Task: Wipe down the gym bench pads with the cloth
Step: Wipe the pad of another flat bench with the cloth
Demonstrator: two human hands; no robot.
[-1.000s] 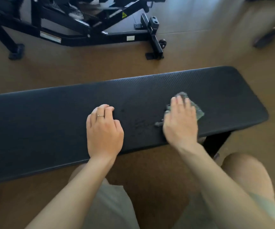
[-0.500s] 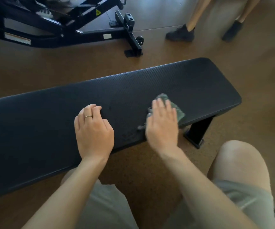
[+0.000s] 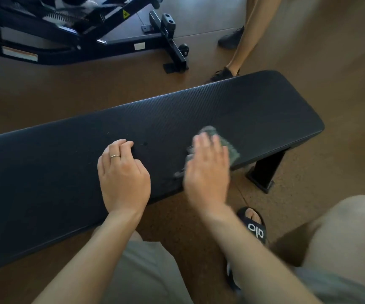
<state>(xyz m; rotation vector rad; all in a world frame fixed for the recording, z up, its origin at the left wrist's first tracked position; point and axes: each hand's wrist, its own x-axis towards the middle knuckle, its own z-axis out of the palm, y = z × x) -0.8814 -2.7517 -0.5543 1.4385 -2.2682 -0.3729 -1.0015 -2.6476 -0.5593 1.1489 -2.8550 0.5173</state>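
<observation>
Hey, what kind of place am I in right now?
Most likely a gym. You're at a long flat black padded bench, a black steel exercise machine frame with a yellow warning sticker stands beyond it, and the brown speckled floor looks like rubber gym flooring.

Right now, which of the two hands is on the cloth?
The right hand, flat on the grey cloth. The left hand, wearing a ring, rests bare on the bench pad.

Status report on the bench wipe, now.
Right hand flat on cloth, motion-blurred. Left hand braced on bench pad. Bystander's shoe beside far edge.
</observation>
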